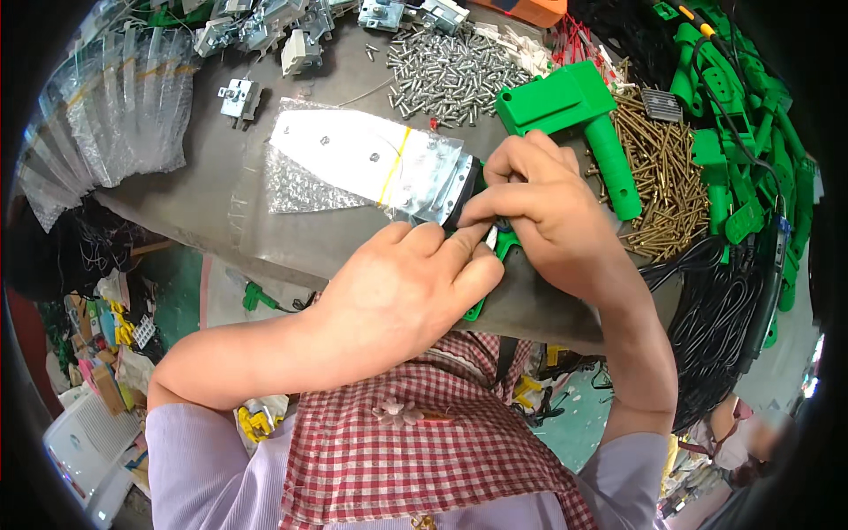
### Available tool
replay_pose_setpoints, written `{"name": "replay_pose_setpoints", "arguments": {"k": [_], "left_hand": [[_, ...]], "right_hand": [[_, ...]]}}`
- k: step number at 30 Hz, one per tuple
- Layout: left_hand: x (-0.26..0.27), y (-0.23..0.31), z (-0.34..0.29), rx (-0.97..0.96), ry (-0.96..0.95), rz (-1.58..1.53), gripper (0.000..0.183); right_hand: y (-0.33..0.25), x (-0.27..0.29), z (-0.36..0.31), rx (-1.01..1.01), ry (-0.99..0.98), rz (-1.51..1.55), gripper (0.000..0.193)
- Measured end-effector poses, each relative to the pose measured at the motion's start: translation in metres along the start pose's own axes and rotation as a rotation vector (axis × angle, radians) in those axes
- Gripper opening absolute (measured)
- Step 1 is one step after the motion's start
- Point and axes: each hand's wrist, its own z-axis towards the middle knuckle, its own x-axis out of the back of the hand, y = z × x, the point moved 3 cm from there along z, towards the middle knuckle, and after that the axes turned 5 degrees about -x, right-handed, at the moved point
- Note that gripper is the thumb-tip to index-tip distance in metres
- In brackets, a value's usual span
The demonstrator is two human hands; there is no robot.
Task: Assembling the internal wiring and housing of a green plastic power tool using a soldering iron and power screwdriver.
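grey flat worktop, edges bowed by the lens; green floor below it.

white flat tapered blade with dark round spots: lies just left of the grip. long axis slants from upper left to lower right; narrower rounded end points left, away from the hands, broader end toward the fingers.

left hand: fingers curled in, narrow, just beside the blade's broad end. right hand: thumb and fingers bent in close, facing the left. fingertips partly covered; cannot tell what either one pinches. green plastic part shows between the hands.

containers: clear bubble-wrap sleeve with yellow line, around the blade and reaching past its edges. fanned stack of clear bubble-wrap pouches, well left of the grip; contents cannot be made out.

loose: green plastic housing with round handle and heap of silver screws beyond the grip; heap of long brass-coloured screws right of it.
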Motion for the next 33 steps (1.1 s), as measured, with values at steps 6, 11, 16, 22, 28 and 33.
{"name": "replay_pose_setpoints", "arguments": {"k": [6, 11, 16, 22, 28, 33], "left_hand": [[0.002, 0.002, 0.003, -0.014, 0.007, 0.045, 0.029], [0.001, -0.002, 0.003, -0.023, -0.026, 0.02, 0.03], [0.003, -0.002, 0.004, -0.02, 0.005, 0.005, 0.034], [0.005, -0.004, 0.005, 0.02, -0.008, -0.072, 0.036], [0.003, -0.004, 0.003, 0.025, 0.015, -0.075, 0.038], [0.003, -0.005, 0.005, 0.022, 0.043, -0.126, 0.039]], "right_hand": [[0.0, -0.003, -0.001, 0.1, 0.085, -0.29, 0.023], [0.005, 0.002, -0.006, 0.077, 0.198, -0.207, 0.027], [0.046, 0.048, -0.027, -0.22, 0.604, -0.536, 0.026], [0.059, 0.044, -0.027, -0.3, 0.492, -0.722, 0.038], [0.042, 0.061, -0.049, -0.171, 0.668, -0.572, 0.044], [0.035, 0.043, -0.113, -0.206, 0.673, 0.981, 0.044]]}}
